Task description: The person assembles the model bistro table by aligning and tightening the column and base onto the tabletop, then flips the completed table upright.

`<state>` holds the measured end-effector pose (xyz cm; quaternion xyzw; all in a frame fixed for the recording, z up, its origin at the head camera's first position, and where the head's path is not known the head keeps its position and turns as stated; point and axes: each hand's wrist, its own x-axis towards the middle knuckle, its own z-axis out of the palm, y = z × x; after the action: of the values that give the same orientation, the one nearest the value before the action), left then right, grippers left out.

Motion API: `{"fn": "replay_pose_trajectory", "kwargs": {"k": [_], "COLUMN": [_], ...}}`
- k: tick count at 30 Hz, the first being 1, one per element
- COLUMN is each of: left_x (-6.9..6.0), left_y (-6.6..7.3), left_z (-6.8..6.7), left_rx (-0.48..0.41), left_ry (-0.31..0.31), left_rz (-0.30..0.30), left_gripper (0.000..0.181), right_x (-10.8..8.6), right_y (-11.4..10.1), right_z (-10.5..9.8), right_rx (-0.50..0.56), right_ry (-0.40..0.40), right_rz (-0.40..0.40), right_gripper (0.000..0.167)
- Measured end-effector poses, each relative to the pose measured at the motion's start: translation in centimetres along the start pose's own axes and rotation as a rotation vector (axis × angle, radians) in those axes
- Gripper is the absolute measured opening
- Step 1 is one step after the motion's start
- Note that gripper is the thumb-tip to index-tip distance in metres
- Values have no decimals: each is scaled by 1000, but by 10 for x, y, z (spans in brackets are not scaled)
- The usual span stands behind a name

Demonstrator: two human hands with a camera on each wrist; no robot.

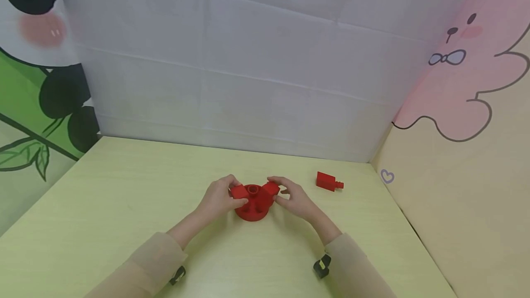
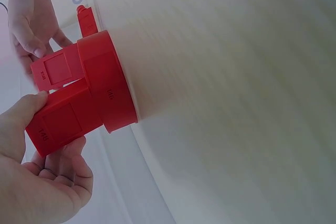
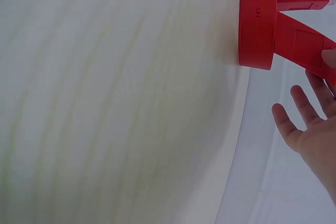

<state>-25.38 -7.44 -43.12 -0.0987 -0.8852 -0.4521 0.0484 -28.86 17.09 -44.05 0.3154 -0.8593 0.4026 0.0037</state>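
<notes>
A round red base (image 1: 251, 215) with a ring-shaped opening on top stands on the table. Two red blocks rise from it, tilted outward. My left hand (image 1: 219, 197) holds the left block (image 2: 65, 117), thumb on one side and fingers curled on the other. The right block (image 3: 304, 43) is pinched between the thumb and index finger of my right hand (image 1: 296, 200), its other fingers spread. Where the blocks meet the base is partly hidden in the head view.
Another red block (image 1: 325, 181) with a narrow stepped end lies on the table (image 1: 165, 164), to the right of the base. A pale curtain (image 1: 265, 68) hangs behind the table, with printed cartoon panels at both sides.
</notes>
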Motion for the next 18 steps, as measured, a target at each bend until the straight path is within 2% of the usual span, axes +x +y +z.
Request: {"fn": "replay_pose_trajectory", "kwargs": {"k": [12, 14, 18], "left_x": [0, 0, 0], "left_y": [0, 0, 0], "left_z": [0, 0, 0], "left_rx": [3, 2, 4], "left_ry": [-2, -1, -3], "left_rz": [-9, -5, -2], "left_gripper": [33, 32, 32], "right_x": [-8, -10, -11], "right_y": [-4, -15, -18], "right_z": [1, 1, 2], "right_rx": [-6, 7, 5], "right_ry": [69, 75, 88], "right_rz": [95, 117, 135], "right_gripper": [38, 37, 38]}}
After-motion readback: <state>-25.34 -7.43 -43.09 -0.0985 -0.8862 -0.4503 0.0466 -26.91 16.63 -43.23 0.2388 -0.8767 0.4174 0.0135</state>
